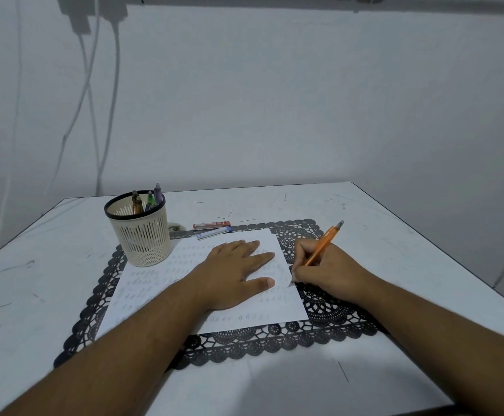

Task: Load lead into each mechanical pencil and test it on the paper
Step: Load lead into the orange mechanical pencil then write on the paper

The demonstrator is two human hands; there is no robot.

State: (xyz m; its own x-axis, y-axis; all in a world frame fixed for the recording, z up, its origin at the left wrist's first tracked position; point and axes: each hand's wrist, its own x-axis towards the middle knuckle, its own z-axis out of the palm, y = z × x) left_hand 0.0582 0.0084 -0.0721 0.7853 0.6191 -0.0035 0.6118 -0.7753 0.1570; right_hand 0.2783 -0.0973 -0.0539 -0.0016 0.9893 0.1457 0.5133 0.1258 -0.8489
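At centre frame, our left hand (232,274) lies flat on the paper (154,295). Our right hand (326,273) pinches the orange pencil (323,244), tip at the sheet's right edge. Press lightly; lead probably snaps easily.

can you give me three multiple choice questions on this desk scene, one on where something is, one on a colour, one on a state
1. Where does the pencil holder stand?
A. on the far left part of the paper
B. right of the right hand
C. on the floor

2. What colour is the pencil in the right hand?
A. green
B. orange
C. black

3. How does the left hand lie?
A. curled round a lead case
B. raised off the table
C. flat on the paper, fingers straight

Answers:
1 A, its base sits on the sheet's far left corner.
2 B, the barrel is orange with a grey cap.
3 C, the palm presses the sheet and the fingers are spread.
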